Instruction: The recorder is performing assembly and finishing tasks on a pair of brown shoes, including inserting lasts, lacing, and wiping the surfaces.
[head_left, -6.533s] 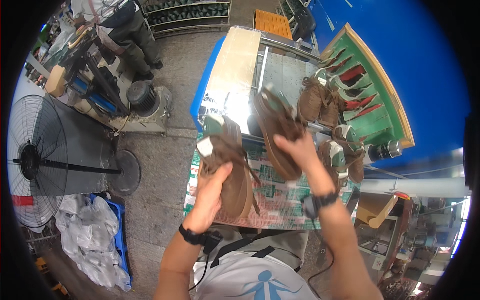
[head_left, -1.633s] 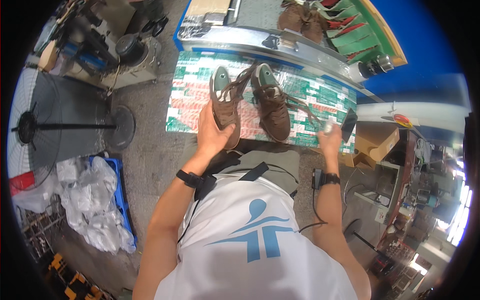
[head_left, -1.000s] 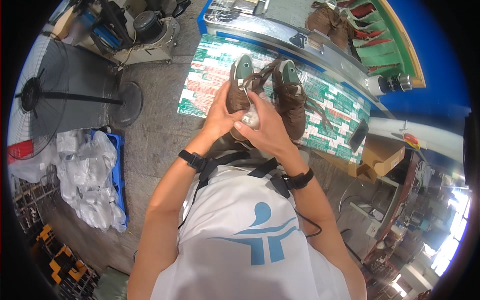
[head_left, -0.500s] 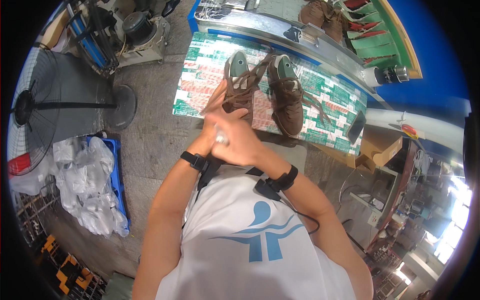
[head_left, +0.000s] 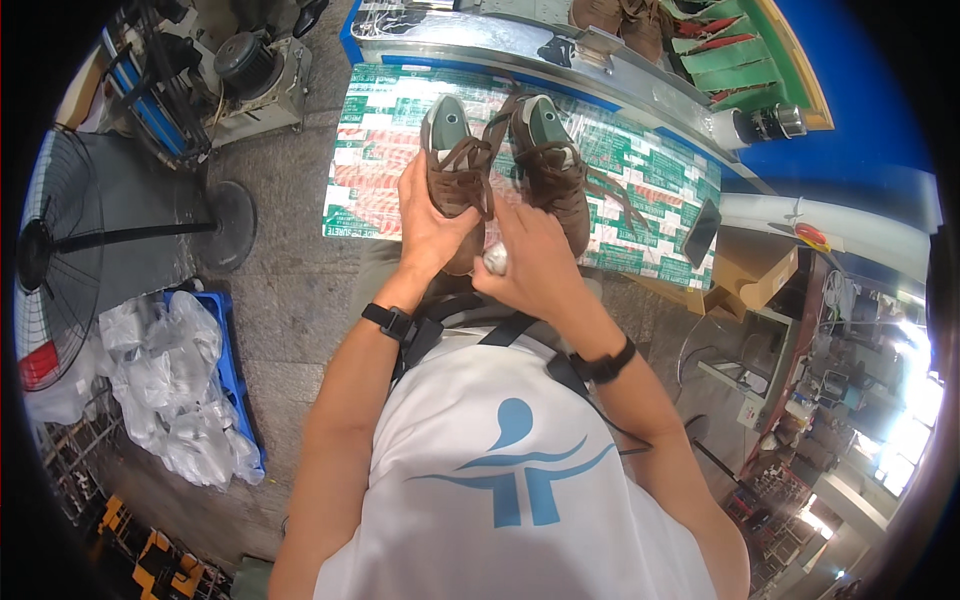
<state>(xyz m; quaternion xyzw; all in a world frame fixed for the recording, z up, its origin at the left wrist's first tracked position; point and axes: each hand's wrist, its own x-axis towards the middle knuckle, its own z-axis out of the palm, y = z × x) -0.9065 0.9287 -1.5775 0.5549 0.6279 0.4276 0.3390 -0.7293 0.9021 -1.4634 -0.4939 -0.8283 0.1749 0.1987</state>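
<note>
Two brown lace-up sneakers with green insoles lie side by side, toes toward me. My left hand (head_left: 432, 228) is closed around the left sneaker (head_left: 459, 165), with the thumb across its front and fingers along its outer side. Between the two shoes, my right hand (head_left: 540, 262) is curled around a small whitish, crumpled-looking wad (head_left: 494, 259), whose kind I cannot make out. Its fingertips reach the inner side of the left sneaker. The right sneaker (head_left: 560, 185) stands just beyond that hand, its laces loose to the right.
A table (head_left: 365, 180) covered in green-and-white printed tape carries the shoes and a dark phone (head_left: 703, 235). Behind it runs a metal-edged machine bed (head_left: 480, 40). An open cardboard box (head_left: 760, 280) is at right; a pedestal fan (head_left: 140, 235) and a blue crate (head_left: 232, 370) of plastic bags stand left.
My hands, overlapping before, have come apart. The left now grips the left sneaker; the right has moved rightward between the shoes, with the whitish wad still in it. The whole view has shifted slightly.
</note>
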